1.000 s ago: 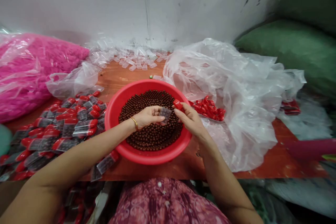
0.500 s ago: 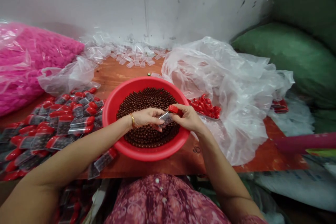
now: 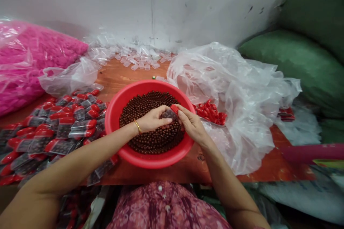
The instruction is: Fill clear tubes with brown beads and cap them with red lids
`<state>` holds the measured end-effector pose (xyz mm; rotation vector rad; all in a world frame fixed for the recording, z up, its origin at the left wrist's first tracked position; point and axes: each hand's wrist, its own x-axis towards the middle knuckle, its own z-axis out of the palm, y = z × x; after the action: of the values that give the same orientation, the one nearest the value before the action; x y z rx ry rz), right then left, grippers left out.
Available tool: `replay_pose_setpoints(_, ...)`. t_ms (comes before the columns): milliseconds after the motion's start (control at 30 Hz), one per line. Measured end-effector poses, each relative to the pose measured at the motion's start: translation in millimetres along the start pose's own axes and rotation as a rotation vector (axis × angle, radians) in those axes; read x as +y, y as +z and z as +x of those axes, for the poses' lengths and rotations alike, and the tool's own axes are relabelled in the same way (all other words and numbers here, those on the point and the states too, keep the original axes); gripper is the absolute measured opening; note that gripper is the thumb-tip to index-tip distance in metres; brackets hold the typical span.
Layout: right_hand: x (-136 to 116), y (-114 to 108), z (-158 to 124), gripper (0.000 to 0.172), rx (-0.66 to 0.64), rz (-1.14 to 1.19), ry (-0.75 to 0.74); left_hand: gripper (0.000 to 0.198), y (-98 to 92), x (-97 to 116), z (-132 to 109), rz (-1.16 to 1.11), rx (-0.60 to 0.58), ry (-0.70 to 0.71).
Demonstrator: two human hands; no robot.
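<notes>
A red bowl (image 3: 119, 109) full of small dark brown beads (image 3: 150, 103) stands in the middle of the wooden table. Over the beads, my left hand (image 3: 152, 120) is closed round a small clear container (image 3: 168, 115) filled with beads. My right hand (image 3: 192, 125) pinches a red cap (image 3: 174, 108) against the container's end. Both hands touch each other above the bowl's right half.
Several filled, red-capped containers (image 3: 56, 128) lie heaped at the left. Loose red caps (image 3: 212, 111) sit on crumpled clear plastic (image 3: 242, 86) at the right. Empty clear containers (image 3: 134, 59) line the wall. A pink bag (image 3: 29, 61) lies far left, green sacks (image 3: 301, 61) far right.
The hands have come closer together and the red cap has moved onto the end of the clear container. The hands sit slightly lower over the beads.
</notes>
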<state>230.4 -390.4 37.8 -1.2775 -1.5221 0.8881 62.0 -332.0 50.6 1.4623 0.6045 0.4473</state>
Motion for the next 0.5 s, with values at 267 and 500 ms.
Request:
replay_pose_setpoints(267,-9.1,0.0,-7.5,0.046,-0.047,-0.375,-0.141,0.016,10.9,12.9,-8.5,0.623,0.259,0.095)
replay_pose_setpoints(500,-9.7,8.5,-10.5,0.05,-0.051,-0.504,-0.223,0.011,13.2,16.2,-11.1,0.711,0.342,0.073)
